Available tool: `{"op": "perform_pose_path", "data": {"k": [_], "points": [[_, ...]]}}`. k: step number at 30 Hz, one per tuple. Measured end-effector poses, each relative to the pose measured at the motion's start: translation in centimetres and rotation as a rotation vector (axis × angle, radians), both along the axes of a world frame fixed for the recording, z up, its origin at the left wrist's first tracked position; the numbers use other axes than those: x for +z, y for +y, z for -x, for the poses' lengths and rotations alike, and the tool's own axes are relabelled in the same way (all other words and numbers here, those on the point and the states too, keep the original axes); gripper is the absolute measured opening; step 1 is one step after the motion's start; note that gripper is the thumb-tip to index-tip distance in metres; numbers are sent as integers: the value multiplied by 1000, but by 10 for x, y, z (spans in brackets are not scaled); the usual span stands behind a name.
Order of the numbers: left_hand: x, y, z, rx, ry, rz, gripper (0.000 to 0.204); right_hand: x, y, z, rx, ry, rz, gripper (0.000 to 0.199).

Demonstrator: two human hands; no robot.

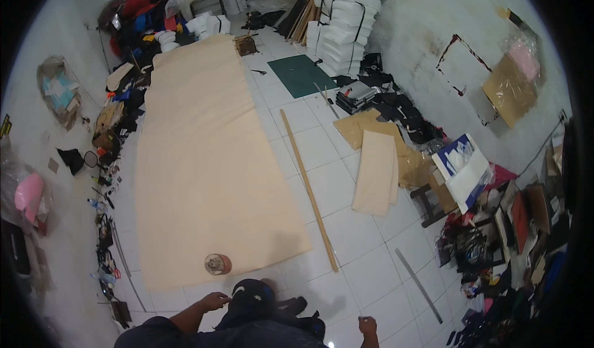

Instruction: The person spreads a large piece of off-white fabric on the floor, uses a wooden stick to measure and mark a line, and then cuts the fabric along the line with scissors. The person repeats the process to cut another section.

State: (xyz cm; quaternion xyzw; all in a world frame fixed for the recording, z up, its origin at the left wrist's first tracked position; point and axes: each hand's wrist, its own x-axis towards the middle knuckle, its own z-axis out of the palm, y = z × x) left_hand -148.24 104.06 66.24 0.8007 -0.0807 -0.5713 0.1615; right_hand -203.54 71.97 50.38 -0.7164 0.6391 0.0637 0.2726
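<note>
A large cream sheet of cloth-like material (204, 162) lies spread on the tiled floor in front of me. On its near edge stands a small round reddish container (218, 264), its contents too small to make out. My left hand (213, 300) is just below that container, beside my knee, with its fingers drawn together; whatever may be in them does not show. Out to the right, over the tiles, my right hand (367, 324) is curled closed, and I see nothing in it. A long wooden stick (307, 187) lies along the sheet's right side.
Right of the stick are a folded cream piece (374, 171), brown cardboard (413, 165) and a grey metal strip (418, 285). A green mat (297, 76) lies farther off, near strapped white stacks (349, 20). Clutter lines both walls, with a small stool (427, 206) at right.
</note>
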Motion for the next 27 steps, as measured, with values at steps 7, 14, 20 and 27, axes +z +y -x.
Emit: {"op": "perform_pose_path", "data": {"k": [7,14,20,27], "points": [[-92,-100,-55,-297,-177,-198,35,26,-279,-67,-199,-407,65,38],[-101,-287,-130,-394,-270,112,41,136,-344,-173,-464,-579,-295,35],[-21,-608,-218,157,-297,504,43,81,-321,-69,-784,-605,-518,25],[-26,-725,-283,380,-316,310,43,92,-479,-156,-706,-370,-807,22]]}}
